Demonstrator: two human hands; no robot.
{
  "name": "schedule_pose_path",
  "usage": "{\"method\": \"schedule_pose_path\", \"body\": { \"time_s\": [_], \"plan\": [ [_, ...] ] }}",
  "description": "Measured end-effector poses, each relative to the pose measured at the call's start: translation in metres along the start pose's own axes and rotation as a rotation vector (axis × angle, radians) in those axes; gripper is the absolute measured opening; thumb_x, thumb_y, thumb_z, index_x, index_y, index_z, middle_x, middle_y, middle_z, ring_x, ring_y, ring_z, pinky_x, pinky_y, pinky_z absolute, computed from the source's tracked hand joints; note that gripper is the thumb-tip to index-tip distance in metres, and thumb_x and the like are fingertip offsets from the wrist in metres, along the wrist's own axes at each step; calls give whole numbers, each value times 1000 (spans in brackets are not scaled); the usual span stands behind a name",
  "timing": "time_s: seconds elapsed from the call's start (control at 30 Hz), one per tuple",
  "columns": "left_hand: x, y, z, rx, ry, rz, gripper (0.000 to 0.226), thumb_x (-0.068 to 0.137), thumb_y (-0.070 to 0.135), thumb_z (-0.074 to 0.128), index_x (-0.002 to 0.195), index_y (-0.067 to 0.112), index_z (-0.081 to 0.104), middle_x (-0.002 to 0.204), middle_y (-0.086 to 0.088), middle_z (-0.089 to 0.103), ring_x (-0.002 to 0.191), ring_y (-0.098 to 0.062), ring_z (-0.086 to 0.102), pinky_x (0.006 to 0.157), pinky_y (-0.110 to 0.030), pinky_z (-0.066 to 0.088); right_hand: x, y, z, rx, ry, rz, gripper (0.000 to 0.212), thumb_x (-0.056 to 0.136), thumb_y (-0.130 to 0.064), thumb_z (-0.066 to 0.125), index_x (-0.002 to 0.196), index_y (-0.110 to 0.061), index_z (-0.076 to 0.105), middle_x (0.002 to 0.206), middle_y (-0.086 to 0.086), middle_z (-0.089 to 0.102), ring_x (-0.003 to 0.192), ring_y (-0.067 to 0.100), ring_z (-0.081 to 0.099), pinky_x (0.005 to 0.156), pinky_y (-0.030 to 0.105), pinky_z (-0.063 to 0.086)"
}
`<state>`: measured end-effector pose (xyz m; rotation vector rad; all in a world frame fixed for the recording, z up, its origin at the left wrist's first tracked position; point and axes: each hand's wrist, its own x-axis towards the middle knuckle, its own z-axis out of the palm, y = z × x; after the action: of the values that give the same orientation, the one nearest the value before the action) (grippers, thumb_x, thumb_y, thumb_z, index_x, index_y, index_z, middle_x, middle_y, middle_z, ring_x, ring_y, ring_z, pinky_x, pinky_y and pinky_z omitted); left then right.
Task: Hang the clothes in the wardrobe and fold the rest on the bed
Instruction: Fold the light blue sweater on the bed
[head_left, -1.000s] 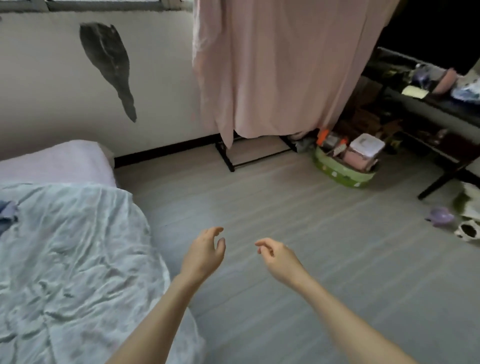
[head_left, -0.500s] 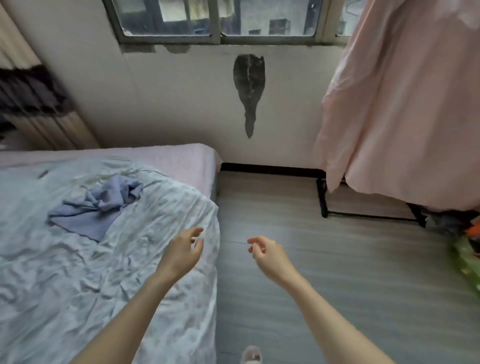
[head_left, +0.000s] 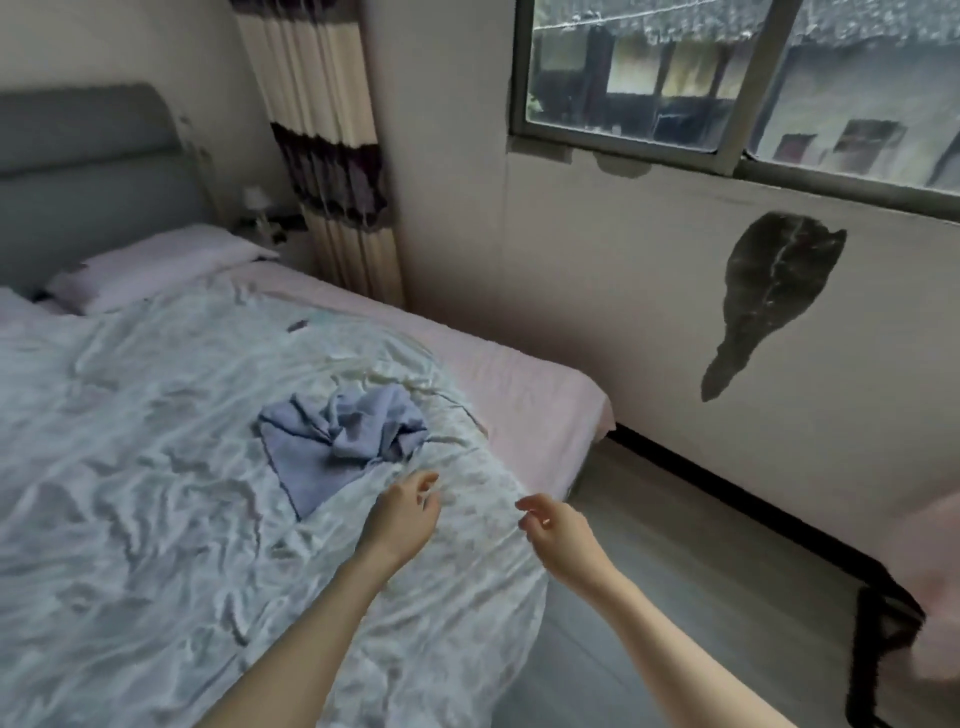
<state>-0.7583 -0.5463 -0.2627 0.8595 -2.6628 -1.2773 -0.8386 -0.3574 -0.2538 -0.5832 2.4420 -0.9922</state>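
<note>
A crumpled blue garment (head_left: 345, 441) is seen lying on the bed (head_left: 530, 395). Just below it the left hand (head_left: 402, 517) is held, fingers loosely curled and empty; the right hand (head_left: 558, 527) is held farther right of the garment, likewise relaxed and empty.

The bed (head_left: 545, 415) runs off the left edge. The pink cloth (head_left: 935, 561) is cut at right, and small things by the headboard (head_left: 78, 171) blur.

Crumpled blue-grey garment (head_left: 343, 441) on the bed's (head_left: 524, 384) rumpled quilt.
</note>
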Motion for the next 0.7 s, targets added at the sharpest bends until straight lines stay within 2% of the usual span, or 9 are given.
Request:
{"method": "schedule_pose_path", "body": {
  "time_s": [0.07,0.2,0.3,0.43,0.5,0.57,0.63,0.7],
  "plan": [
    [27,-19,-7,-11,34,-87,35,97,19,47,131,17,51,132,-3,54,115,-21,54,91,-32,46,46,-4,4,-55,-63,-44,33,94,-15,41,122,-19,58,119,1,64,108,16,58,89,26,43],
    [96,-61,-6,-11,107,-258,35,97,19,48,132,15,50,135,-5,53,116,-21,54,86,-30,45,154,-12,25,-178,-199,-142,34,94,-16,41,123,-21,57,121,1,63,102,17,59,73,24,37],
    [153,-94,4,-8,131,-404,39,96,19,48,135,14,44,139,-4,46,116,-22,52,80,-25,40,232,-15,52,-225,-273,-225,36,95,-15,40,126,-20,57,126,1,59,112,18,55,83,24,40],
    [231,-144,19,-27,161,-607,51,94,18,51,142,14,33,144,-10,35,125,-28,44,92,-29,39,343,-8,107,-322,-359,-306,41,94,-13,39,133,-20,49,130,3,51,119,19,46,92,28,43],
    [262,-167,23,-27,209,-654,59,93,20,53,146,14,27,146,-11,32,130,-31,38,101,-37,37,383,-6,137,-410,-395,-373,45,93,-14,39,138,-21,40,134,2,45,123,21,39,94,30,40],
    [293,-189,29,-7,256,-698,68,92,23,56,149,16,19,151,-11,25,134,-30,32,106,-37,32,420,-2,171,-523,-430,-441,49,92,-18,38,141,-20,33,140,2,37,128,23,32,98,32,36],
    [314,-205,33,60,276,-670,82,89,27,61,151,18,8,156,-9,13,142,-27,18,110,-36,23,444,-1,198,-622,-450,-487,55,91,-25,38,144,-21,24,145,2,27,133,23,25,100,37,33],
    [334,-227,40,195,251,-645,93,85,35,64,151,18,1,158,-7,4,144,-25,12,111,-33,15,461,5,226,-687,-501,-510,59,91,-31,39,146,-22,19,145,3,26,135,24,22,99,39,32]
  ]
}}
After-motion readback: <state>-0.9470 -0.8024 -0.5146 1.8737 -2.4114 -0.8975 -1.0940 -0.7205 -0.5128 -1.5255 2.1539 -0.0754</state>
